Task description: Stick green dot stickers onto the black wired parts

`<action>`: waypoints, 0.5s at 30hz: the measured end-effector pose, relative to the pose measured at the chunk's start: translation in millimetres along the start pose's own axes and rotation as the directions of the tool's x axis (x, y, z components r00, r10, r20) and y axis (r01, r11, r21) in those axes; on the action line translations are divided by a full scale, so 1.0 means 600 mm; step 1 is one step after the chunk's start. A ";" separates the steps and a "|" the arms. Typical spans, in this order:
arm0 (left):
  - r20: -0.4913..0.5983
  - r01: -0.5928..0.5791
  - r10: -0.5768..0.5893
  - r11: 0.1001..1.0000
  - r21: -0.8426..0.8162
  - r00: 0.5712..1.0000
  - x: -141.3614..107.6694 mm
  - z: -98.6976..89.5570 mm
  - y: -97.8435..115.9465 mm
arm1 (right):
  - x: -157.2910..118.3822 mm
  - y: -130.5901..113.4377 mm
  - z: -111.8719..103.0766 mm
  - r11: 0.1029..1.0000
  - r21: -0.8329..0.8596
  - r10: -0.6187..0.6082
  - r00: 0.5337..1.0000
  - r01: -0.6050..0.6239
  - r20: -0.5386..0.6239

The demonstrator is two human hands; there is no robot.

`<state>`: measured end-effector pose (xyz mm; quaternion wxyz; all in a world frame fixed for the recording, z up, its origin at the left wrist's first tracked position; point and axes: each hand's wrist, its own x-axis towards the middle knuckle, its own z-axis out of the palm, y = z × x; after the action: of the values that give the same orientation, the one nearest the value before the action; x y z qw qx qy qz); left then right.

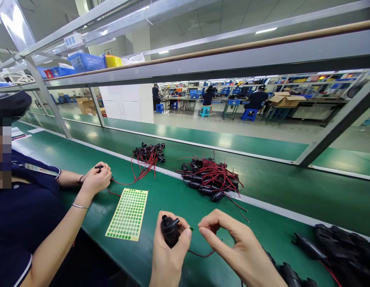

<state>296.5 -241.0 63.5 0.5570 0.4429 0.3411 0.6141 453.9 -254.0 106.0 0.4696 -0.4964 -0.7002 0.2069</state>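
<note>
In my left hand point(171, 249) is a small black pump point(169, 231) with a round nozzle on top and a side spout. A green dot sticker point(191, 229) shows at the tip of my left thumb. Just to the right hovers my right hand point(237, 243), thumb and forefinger curved towards each other with a small gap and nothing visible between them. A thin red wire point(202, 255) runs below, between the two hands. On the green table, left of my hands, lies a pale sheet of green dot stickers point(128, 215).
Black pumps with red wires form a pile point(211, 177) ahead and a smaller pile point(149, 155) farther left. More black pumps point(337, 251) lie at right. On the left, a co-worker's hands point(98, 177) hold a small black part. A metal shelf frame point(202, 59) spans overhead.
</note>
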 end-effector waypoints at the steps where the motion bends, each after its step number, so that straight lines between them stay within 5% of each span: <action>1: 0.003 0.002 -0.002 1.000 -0.003 1.000 -0.001 0.000 -0.001 | 0.001 -0.001 0.001 1.000 0.015 0.022 0.999 -0.022 0.024; 9: 0.162 -0.067 0.052 0.994 0.089 0.985 0.000 -0.017 -0.013 | -0.007 0.001 0.003 0.997 0.036 0.071 0.996 -0.072 0.046; 12: 0.322 -0.209 0.136 0.957 0.203 0.937 0.005 -0.033 -0.014 | -0.005 -0.007 -0.013 0.993 0.052 0.106 0.994 -0.108 0.040; 15: 0.457 -0.244 0.106 0.936 0.254 0.883 0.008 -0.043 -0.017 | -0.005 -0.018 -0.025 0.982 0.081 0.155 0.971 -0.172 0.185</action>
<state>276.6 -233.0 45.3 0.4859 0.6787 0.2561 0.4875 461.7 -263.8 119.7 0.4100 -0.5086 -0.6853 0.3220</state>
